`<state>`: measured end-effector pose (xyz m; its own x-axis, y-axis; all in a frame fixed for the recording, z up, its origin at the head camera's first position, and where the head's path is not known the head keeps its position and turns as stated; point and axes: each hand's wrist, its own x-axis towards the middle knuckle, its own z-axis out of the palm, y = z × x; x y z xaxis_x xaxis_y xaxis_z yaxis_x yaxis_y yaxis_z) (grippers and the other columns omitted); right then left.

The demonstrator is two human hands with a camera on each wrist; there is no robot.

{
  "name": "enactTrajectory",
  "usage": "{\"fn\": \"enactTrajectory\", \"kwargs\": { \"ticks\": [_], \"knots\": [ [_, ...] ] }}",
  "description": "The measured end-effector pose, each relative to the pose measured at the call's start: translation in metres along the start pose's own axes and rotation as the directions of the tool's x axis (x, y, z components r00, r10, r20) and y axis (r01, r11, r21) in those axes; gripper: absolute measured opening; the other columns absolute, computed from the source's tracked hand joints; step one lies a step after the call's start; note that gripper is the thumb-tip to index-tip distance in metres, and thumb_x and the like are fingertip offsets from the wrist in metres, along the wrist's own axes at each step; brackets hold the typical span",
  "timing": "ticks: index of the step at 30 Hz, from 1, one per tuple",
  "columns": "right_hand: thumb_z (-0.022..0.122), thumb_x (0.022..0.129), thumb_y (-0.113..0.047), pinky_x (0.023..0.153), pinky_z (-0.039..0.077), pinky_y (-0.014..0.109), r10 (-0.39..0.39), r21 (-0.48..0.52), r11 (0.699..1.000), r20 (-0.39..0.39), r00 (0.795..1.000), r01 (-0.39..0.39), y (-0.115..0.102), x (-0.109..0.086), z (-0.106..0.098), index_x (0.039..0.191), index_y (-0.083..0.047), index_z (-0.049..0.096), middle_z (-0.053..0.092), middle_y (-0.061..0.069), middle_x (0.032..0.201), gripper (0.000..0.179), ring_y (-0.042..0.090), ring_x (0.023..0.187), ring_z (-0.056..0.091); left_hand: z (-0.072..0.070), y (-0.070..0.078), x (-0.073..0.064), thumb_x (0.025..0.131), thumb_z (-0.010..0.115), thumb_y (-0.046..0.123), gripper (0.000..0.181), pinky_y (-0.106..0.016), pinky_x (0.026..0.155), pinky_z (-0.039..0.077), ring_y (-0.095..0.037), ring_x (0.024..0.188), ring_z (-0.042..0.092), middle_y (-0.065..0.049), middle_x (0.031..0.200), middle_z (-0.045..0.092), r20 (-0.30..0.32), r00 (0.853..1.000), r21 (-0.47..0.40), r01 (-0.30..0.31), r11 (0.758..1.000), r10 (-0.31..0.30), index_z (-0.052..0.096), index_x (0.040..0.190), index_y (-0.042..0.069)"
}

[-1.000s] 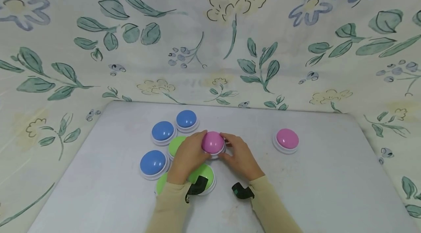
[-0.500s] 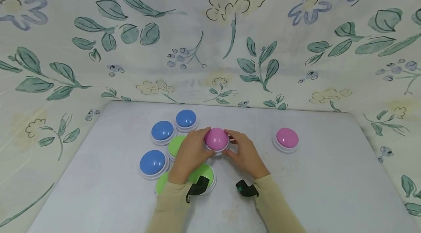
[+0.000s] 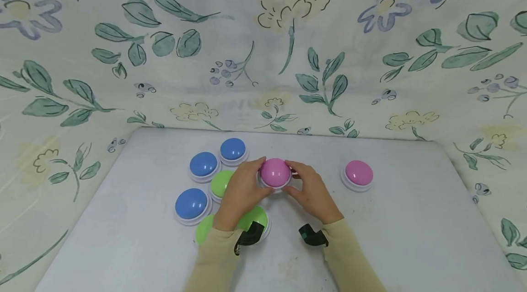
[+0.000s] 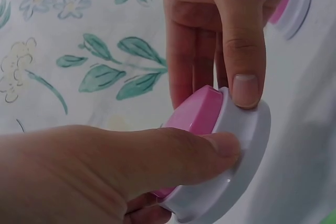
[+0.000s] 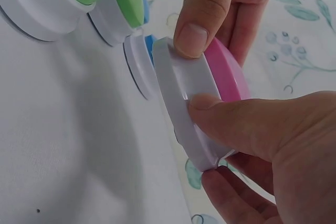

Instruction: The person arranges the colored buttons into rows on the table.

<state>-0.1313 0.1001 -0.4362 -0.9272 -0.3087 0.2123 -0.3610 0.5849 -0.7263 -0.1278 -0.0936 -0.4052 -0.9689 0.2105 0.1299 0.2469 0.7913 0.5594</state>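
Note:
A pink domed push button point(image 3: 275, 173) on a white round base is held between both hands, raised off the table as the wrist views show. My left hand point(image 3: 243, 189) grips its left side, thumb on the white base point(image 4: 252, 145) and fingers round the far side. From the right, my right hand point(image 3: 311, 193) pinches the same base with thumb and fingers. Close by the left hand are a green button point(image 3: 220, 183) and a second green button point(image 3: 254, 218), partly covered by the wrist. A third green button point(image 3: 203, 229) is half hidden behind the left sleeve.
Three blue buttons, one at the back point(image 3: 233, 149), one beside it point(image 3: 203, 164) and one nearer point(image 3: 191, 203), stand on the left of the white table point(image 3: 411, 228). Another pink button point(image 3: 359, 173) stands right of the hands. A flower-patterned cloth point(image 3: 230, 17) rises behind the table.
Both hands have carried the pink button a little to the right and slightly away from me. The other buttons have stayed where they were.

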Motion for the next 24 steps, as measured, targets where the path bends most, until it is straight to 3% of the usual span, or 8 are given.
{"fn": "enactTrajectory", "kwargs": {
  "ticks": [17,24],
  "knots": [
    [0.084,0.081,-0.007,0.100,0.053,0.046,0.028,-0.012,1.000,-0.001,1.000,-0.028,-0.001,-0.001,-0.013,0.141,-0.002,0.053,0.058,0.015,0.138,0.068,0.031,0.120,0.059,0.008,0.004,0.001,0.073,0.090,0.017,0.073,-0.048,0.104,0.049,-0.035,0.121,0.059,-0.019,0.130,0.065,-0.075,0.994,-0.006,-0.075,0.997,0.074,0.058,0.135,-0.006],
    [0.084,0.081,-0.008,0.100,0.053,0.048,0.037,-0.002,0.999,0.007,0.999,-0.037,0.001,-0.001,-0.019,0.141,-0.003,0.054,0.058,0.015,0.137,0.067,0.030,0.118,0.060,0.010,0.009,0.003,0.074,0.091,0.018,0.074,-0.047,0.107,0.047,-0.034,0.124,0.057,-0.019,0.131,0.064,-0.058,0.995,-0.025,-0.079,0.997,0.077,0.057,0.136,-0.005]
  ]
}}
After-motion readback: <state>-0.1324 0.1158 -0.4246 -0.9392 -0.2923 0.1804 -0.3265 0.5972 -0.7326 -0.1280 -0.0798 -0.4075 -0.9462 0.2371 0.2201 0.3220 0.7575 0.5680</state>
